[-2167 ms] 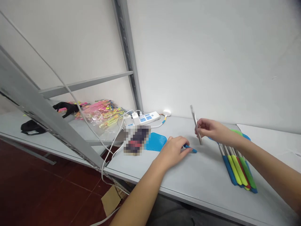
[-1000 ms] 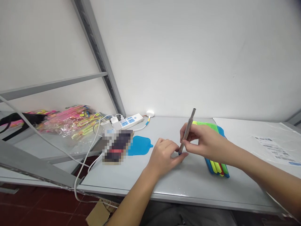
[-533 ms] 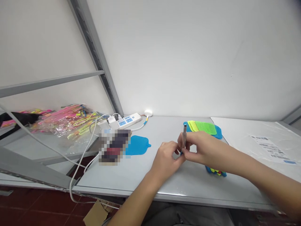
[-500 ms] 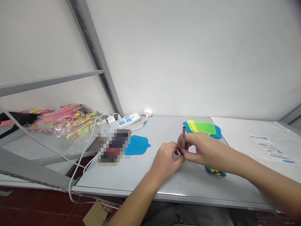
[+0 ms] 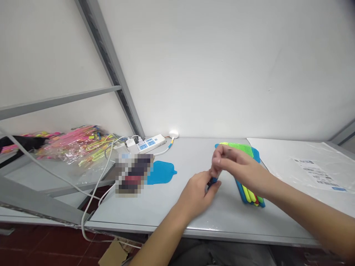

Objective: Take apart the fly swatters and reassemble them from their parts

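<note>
My left hand (image 5: 195,192) is closed around a dark blue handle (image 5: 212,181), of which only a short end shows between thumb and fingers. Just above it, my right hand (image 5: 230,162) is curled with fingers bent, around a thin metal rod almost wholly hidden by the fingers. Behind the right hand lies a stack of fly swatters (image 5: 245,149) with perforated green, yellow and blue heads. Their blue, yellow, red and green handles (image 5: 251,195) point toward me. A loose blue swatter head (image 5: 162,172) with a short neck lies flat to the left of my hands.
A white power strip (image 5: 151,144) with plugs and cables stands at the back left, near a blurred-out object (image 5: 135,175). Bagged colourful items (image 5: 80,142) lie beyond the metal frame (image 5: 122,88). A white plastic package (image 5: 302,166) covers the right of the table.
My right hand has risen and turned, its fingers now covering the metal rod that stood upright in view. More of the stacked handles shows. My left hand stays nearly in place.
</note>
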The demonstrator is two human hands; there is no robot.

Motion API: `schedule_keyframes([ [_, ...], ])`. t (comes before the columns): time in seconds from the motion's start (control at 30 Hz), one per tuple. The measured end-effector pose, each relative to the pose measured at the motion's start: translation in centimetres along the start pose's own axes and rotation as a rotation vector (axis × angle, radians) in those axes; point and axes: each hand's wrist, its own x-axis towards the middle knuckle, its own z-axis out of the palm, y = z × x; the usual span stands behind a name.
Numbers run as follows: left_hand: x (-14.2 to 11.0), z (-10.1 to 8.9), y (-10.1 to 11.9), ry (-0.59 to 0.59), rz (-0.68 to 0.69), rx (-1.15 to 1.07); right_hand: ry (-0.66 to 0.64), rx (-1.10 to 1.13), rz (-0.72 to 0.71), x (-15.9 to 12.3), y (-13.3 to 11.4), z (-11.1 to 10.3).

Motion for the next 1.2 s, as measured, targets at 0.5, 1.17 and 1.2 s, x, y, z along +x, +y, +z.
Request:
schedule_keyframes([
  [0.5, 0.5, -2.2, 4.1, 0.266, -0.301, -1.388, 0.179, 0.484, -0.268, -1.1, -2.0, 3.9],
  [1.17, -0.5, -5.9, 7.5, 0.531, -0.290, -1.321, 0.197, 0.528, -0.246, 0.5, -2.5, 7.4],
  [1.2, -0.6, -5.9, 7.6, 0.536, -0.293, -1.346, 0.194, 0.527, -0.245, 0.4, -2.6, 7.3],
])
